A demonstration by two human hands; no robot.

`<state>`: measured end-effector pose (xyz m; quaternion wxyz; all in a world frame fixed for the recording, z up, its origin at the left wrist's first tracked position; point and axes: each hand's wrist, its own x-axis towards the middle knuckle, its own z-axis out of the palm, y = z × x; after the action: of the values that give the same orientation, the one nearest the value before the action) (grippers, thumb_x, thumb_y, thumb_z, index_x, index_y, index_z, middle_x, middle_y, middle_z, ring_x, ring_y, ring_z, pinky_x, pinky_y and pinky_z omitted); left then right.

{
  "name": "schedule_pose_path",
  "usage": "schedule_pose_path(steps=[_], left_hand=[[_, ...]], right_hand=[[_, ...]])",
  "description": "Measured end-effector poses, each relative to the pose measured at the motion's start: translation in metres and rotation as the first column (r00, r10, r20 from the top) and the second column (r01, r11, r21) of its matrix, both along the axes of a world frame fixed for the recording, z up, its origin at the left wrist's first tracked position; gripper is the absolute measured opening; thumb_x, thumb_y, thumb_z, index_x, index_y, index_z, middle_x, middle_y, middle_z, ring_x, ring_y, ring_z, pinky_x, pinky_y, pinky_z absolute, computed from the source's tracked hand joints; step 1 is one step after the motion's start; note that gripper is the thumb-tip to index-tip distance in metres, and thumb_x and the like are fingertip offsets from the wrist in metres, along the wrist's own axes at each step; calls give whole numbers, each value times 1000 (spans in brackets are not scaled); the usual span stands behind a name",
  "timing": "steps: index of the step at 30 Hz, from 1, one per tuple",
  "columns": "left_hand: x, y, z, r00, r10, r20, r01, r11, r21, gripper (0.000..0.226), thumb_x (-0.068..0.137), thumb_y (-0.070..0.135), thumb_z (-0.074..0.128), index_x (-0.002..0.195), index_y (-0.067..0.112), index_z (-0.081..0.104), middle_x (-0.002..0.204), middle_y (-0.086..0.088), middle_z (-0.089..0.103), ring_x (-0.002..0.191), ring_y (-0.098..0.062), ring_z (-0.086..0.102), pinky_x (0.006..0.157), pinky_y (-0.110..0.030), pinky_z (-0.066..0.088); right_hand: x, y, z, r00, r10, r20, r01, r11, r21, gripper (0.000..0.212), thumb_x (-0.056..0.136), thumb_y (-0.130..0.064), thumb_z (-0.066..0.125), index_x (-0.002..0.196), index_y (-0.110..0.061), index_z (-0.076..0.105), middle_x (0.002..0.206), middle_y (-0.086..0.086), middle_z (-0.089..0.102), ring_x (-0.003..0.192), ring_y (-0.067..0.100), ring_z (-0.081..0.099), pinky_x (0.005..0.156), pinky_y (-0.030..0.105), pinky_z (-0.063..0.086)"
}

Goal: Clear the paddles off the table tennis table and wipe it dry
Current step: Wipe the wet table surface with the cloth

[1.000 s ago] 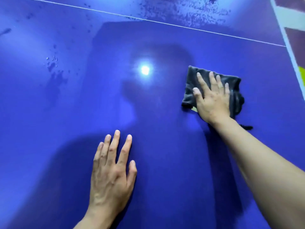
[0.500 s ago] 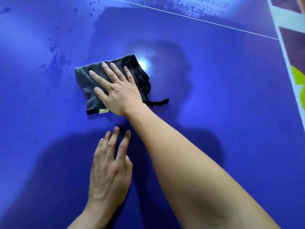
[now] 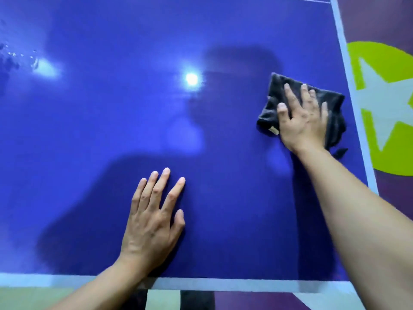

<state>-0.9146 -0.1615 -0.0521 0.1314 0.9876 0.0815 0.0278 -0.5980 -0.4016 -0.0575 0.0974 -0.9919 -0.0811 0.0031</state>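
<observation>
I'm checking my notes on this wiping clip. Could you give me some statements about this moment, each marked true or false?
1. The right hand presses flat on the dark cloth. True.
2. The left hand grips a paddle. False: it rests flat on the blue table.
3. The cloth lies near the table's right edge. True.
4. Water drops sit beside the left hand. False: the drops show at the far left.

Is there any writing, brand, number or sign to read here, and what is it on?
No readable words or numbers.
Pale tag on the dark cloth: too small and blurred to read.
Pale star in a lime-green circle on the floor: a sign only, no lettering.
</observation>
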Motion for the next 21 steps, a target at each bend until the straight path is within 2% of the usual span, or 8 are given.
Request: schedule_pose_path(steps=[4, 10, 15, 18, 21], left_hand=[[2, -5, 3, 1000, 23, -13, -23, 999, 27, 62, 91, 30, 44, 151, 17, 47, 162, -13, 34, 152, -33, 29, 123, -55, 23], [1, -5, 1, 1000, 30, -3, -30, 999, 29, 62, 91, 29, 44, 152, 18, 46, 162, -12, 34, 152, -32, 29, 123, -54, 23], [0, -1, -5, 1000, 22, 20, -22, 1000, -11, 61, 92, 32, 46, 151, 21, 47, 162, -10, 34, 152, -30, 28, 124, -51, 21], [-3, 8, -2, 998, -1, 63, 5, 997, -74, 60, 93, 32, 46, 152, 21, 47, 162, -10, 34, 152, -30, 28, 125, -47, 19], [-26, 36, 4, 995, 29, 96, -21, 996, -85, 59, 94, 31, 46, 152, 18, 47, 162, -13, 36, 151, -32, 30, 123, -49, 24]], right_hand=[[11, -90, -1, 986, -167, 12, 168, 986, -12, 66, 100, -59, 20, 161, -35, 25, 170, 12, 19, 157, 28, 15, 125, 57, 8], [8, -99, -4, 982, -180, 58, 179, 984, 22, 65, 102, -56, 24, 161, -29, 29, 168, 18, 21, 154, 37, 19, 124, 58, 10], [-26, -67, -7, 986, -149, 71, 150, 989, -9, 68, 100, -58, 20, 162, -30, 27, 168, 18, 20, 155, 35, 17, 125, 58, 8], [-53, -19, -6, 994, -94, 63, 95, 995, -9, 70, 98, -61, 17, 162, -34, 24, 169, 14, 18, 157, 31, 14, 126, 55, 5], [-84, 52, -6, 998, 3, 61, -2, 1000, -16, 67, 100, -61, 18, 162, -37, 23, 170, 11, 17, 158, 27, 12, 127, 52, 3]])
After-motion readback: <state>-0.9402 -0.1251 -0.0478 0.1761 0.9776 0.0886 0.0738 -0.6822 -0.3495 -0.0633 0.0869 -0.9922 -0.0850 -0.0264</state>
